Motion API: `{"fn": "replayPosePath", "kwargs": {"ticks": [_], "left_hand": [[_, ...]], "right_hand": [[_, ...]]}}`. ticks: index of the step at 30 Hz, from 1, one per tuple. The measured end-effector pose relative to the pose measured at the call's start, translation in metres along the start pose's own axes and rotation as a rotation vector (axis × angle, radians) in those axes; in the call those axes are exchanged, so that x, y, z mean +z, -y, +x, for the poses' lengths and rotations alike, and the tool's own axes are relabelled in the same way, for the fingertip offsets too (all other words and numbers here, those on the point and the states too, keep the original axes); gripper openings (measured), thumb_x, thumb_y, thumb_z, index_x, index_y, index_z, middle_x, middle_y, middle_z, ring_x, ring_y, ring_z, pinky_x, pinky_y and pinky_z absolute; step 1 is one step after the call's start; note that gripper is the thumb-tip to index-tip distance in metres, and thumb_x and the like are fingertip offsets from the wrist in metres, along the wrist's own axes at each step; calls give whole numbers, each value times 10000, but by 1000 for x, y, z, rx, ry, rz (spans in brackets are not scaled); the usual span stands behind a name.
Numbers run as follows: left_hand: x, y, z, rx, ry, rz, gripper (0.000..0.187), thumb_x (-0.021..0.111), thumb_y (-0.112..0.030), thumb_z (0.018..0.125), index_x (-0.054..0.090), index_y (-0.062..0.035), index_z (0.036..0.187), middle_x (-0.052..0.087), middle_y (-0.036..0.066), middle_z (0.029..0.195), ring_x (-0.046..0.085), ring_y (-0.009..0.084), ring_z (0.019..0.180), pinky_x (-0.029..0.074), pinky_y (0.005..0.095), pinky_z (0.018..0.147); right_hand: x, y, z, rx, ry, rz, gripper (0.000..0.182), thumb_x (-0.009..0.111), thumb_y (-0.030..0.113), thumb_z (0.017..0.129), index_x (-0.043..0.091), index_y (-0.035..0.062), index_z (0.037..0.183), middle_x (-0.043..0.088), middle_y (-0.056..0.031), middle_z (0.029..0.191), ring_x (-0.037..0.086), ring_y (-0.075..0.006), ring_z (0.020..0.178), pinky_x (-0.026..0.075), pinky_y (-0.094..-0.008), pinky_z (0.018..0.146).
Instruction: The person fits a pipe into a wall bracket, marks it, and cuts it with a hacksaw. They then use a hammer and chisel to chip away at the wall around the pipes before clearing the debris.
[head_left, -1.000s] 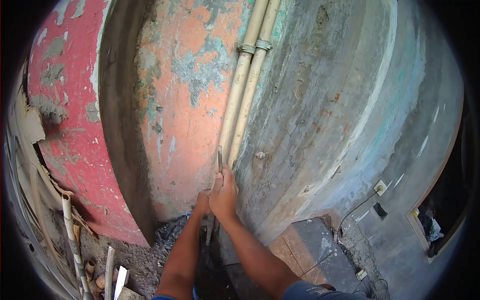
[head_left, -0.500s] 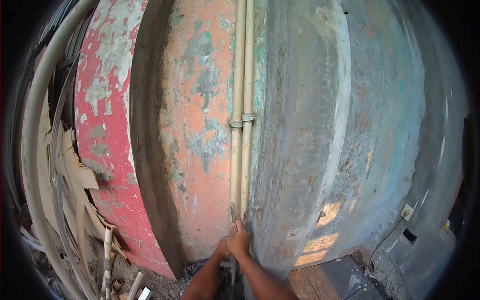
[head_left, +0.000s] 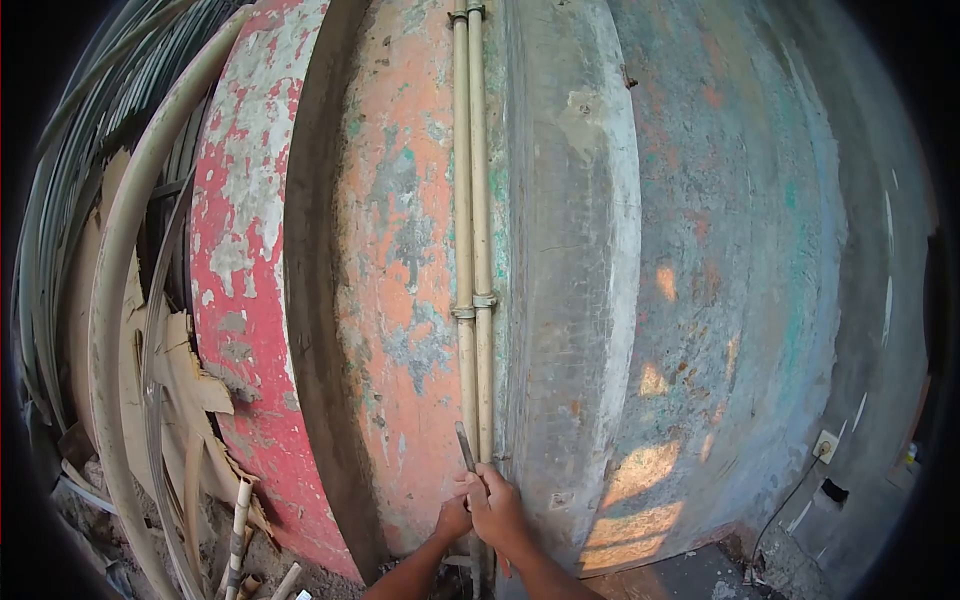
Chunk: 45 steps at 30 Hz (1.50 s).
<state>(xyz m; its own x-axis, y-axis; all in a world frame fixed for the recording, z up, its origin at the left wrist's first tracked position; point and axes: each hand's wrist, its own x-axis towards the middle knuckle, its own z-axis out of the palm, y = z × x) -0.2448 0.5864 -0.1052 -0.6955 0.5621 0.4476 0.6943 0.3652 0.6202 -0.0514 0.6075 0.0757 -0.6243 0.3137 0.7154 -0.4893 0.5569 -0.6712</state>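
Note:
Two cream plastic pipes [head_left: 463,230] run down the wall side by side, held by metal clamps [head_left: 473,308]. My right hand [head_left: 497,512] is closed around a narrow grey bar-like tool [head_left: 465,447], whose upper end leans left across the pipes. A reddish end of it pokes out below that hand. Just left of it, my left hand [head_left: 453,518] is curled in front of the lower pipes, its fingers touching the right hand. What the left fingers grip is hidden.
Peeling pink plaster [head_left: 245,300] and a dark recessed strip [head_left: 320,300] lie to the left. Bent pipes [head_left: 110,330], torn board [head_left: 185,370] and short pipe offcuts [head_left: 238,525] crowd the left side. A wall socket [head_left: 825,447] with a cable sits low at right.
My view has tilted upward and shifted, so the wall and clamps sit lower. The tool now leans left and more of it shows above my right hand. Both hands stay together at the pipes.

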Motion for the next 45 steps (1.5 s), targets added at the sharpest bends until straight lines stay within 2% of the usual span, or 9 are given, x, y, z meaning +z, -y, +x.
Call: {"fn": "replayPosePath", "kwargs": {"ticks": [2, 6, 17, 25, 34, 37, 42, 43, 45], "left_hand": [[-37, -28, 19, 144, -94, -56, 343, 559, -376, 868, 662, -88, 1023, 687, 154, 961, 644, 378, 896, 498, 442, 852], [-124, -134, 70, 124, -388, -347, 415, 740, -193, 790, 556, 57, 1065, 671, 133, 846, 659, 201, 760, 524, 304, 681], [-174, -170, 124, 124, -436, 14, 407, 681, -350, 853, 514, 19, 893, 589, 187, 741, 591, 330, 715, 451, 434, 642], [-152, -114, 32, 68, -355, -30, 343, 757, -217, 783, 541, 23, 896, 596, 145, 732, 590, 296, 688, 462, 400, 621], [-193, -14, -196, -94, 489, 141, 476, 747, -356, 793, 603, 11, 1060, 670, 178, 834, 666, 304, 788, 512, 398, 718], [-232, -24, -252, -345, 726, 21, 504, 713, -408, 824, 608, -28, 1138, 694, 144, 873, 676, 271, 836, 516, 380, 746], [-278, -34, -347, -589, 313, -163, 344, 703, -249, 864, 599, -7, 1086, 666, 86, 814, 640, 159, 783, 510, 309, 727], [-281, -35, -369, -648, 177, -207, 314, 698, -217, 870, 597, -2, 1075, 663, 74, 821, 628, 140, 780, 506, 299, 725], [-290, -41, -413, -891, 76, -273, 321, 695, -243, 874, 605, -6, 1071, 662, 83, 929, 646, 159, 883, 501, 310, 767]], "right_hand": [[-23, 39, -4, 69, 173, 133, 274, 439, 200, 997, 551, -48, 1029, 687, -126, 846, 681, -158, 773, 499, -258, 611], [-71, 104, -15, 72, 43, 372, 270, 447, 207, 998, 542, -45, 1018, 678, -142, 805, 662, -156, 659, 482, -243, 548], [-143, 74, -4, 80, -460, 360, 288, 501, 219, 987, 565, -59, 1024, 594, -54, 690, 525, -80, 504, 396, -197, 451], [-101, 85, -15, 164, 36, 513, 297, 571, 123, 946, 561, -104, 1138, 607, -85, 692, 584, -118, 572, 474, -243, 507], [-82, -80, -178, 785, 1577, -134, 399, 521, 303, 964, 548, 63, 1281, 648, -167, 1028, 677, -263, 824, 507, -412, 784], [-143, -230, -318, 458, 1483, -286, 333, 530, 280, 929, 600, 83, 1189, 643, -184, 1029, 626, -361, 936, 468, -461, 842], [-180, -266, -371, 448, 1384, -590, 299, 535, 275, 900, 676, 46, 1032, 637, -226, 778, 614, -415, 738, 474, -506, 706], [-177, -268, -372, 663, 1470, -754, 323, 570, 271, 887, 656, 36, 1093, 637, -244, 855, 611, -409, 825, 468, -502, 761], [-185, -268, -385, 410, 1408, -532, 354, 599, 230, 876, 616, 41, 1174, 633, -226, 1015, 589, -410, 932, 448, -501, 837]]}}
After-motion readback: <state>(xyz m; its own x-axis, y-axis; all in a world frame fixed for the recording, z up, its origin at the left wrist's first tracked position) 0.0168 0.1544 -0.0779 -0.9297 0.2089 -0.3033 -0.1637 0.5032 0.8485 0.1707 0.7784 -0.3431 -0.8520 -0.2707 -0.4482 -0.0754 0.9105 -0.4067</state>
